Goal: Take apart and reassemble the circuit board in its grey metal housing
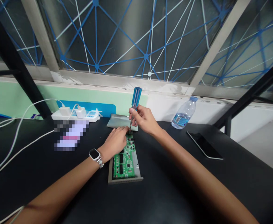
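Observation:
A green circuit board (128, 161) lies in a grey metal housing (137, 168) on the black table. My right hand (143, 118) is closed round a screwdriver (136, 99) with a clear blue handle, held nearly upright. Its shaft points down to the far end of the board, where the tip is hard to make out. My left hand (115, 140) rests over the board's far left part, its fingertips beside the screwdriver's shaft; whether they pinch anything is hidden. Behind both hands lies a flat silver metal plate (117, 120).
A white power strip (92, 115) with plugs and cables is at the back left, with a blurred-out item (72, 136) in front. At the right are a water bottle (184, 114) and a phone (203, 145). The black table (164, 186) meets a wall below windows.

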The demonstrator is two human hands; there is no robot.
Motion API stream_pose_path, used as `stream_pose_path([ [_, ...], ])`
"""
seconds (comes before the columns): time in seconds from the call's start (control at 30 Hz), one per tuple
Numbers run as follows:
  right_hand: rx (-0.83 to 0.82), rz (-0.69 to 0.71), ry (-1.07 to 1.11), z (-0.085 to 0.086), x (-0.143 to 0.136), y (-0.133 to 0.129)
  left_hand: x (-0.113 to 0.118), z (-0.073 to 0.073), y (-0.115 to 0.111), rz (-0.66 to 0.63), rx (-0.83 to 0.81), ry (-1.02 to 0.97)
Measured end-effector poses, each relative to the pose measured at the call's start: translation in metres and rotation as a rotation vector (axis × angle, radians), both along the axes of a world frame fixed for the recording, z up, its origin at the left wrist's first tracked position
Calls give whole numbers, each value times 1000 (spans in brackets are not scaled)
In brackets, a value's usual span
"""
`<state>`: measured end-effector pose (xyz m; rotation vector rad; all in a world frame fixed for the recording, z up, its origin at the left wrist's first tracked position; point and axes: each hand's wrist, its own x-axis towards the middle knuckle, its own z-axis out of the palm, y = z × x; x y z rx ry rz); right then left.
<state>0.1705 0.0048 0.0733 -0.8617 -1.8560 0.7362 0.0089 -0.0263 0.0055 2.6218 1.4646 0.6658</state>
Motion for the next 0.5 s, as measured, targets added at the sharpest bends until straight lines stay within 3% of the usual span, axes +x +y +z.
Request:
stream_pose_path([
  [0.13,-61,82,-19,4,2,2,0,0,0,3,3,1],
  [0.37,-11,-187,131,-6,-9,0,1,-1,1,10,-13,16],
  [0.5,35,-179,132,-5,-9,-2,0,-1,1,16,-8,11],
])
